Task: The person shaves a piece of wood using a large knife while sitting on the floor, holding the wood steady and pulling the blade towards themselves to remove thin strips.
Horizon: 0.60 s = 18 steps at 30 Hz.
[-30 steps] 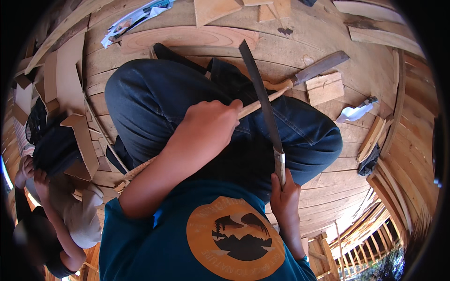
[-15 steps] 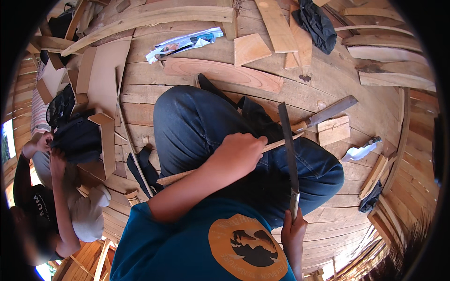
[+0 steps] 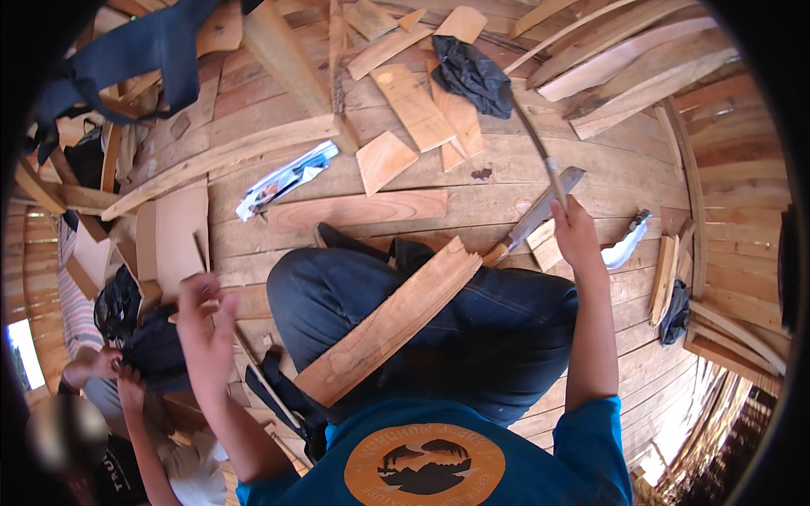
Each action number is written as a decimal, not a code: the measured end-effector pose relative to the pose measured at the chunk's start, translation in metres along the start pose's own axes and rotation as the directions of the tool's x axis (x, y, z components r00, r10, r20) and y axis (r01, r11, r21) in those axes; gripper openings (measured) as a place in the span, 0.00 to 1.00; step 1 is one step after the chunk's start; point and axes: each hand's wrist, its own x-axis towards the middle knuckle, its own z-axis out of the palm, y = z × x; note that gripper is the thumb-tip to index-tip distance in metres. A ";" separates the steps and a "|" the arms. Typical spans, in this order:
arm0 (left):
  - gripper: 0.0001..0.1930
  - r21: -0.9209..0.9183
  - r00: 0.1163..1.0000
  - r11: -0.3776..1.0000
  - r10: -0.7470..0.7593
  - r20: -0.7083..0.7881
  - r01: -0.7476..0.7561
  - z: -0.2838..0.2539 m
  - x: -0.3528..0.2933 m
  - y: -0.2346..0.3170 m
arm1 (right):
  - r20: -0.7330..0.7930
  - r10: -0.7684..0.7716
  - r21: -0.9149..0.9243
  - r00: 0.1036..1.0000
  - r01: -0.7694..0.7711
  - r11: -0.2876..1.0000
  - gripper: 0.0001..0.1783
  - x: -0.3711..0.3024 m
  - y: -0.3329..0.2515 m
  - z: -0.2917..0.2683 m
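My right hand [image 3: 575, 238] grips the long blade [image 3: 540, 160]; my left hand [image 3: 202, 314] hangs open, empty. I should steady the plank [image 3: 392, 322] on my lap first.

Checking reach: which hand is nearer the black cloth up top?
Right. The right hand, gripping a saw, sits just below the black cloth; the left hand is far off, lower left.

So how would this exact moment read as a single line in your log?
left hand: open, near wood scraps | right hand: grips long blade | plank: across lap | floor: wooden boards
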 end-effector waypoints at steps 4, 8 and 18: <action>0.22 0.351 0.907 0.847 -0.421 -0.018 0.400 -0.019 -0.040 -0.235 | 0.110 0.108 -0.193 0.988 -0.085 0.978 0.22 0.053 0.017 0.046; 0.31 0.527 0.852 0.685 -0.494 -0.174 0.504 0.030 -0.110 -0.349 | 0.071 0.170 -0.290 0.983 -0.142 0.946 0.20 0.072 0.023 0.057; 0.20 0.543 0.799 0.599 -0.532 -0.280 0.589 0.040 -0.121 -0.344 | 0.111 0.131 -0.363 0.985 -0.082 0.928 0.19 0.098 0.102 0.092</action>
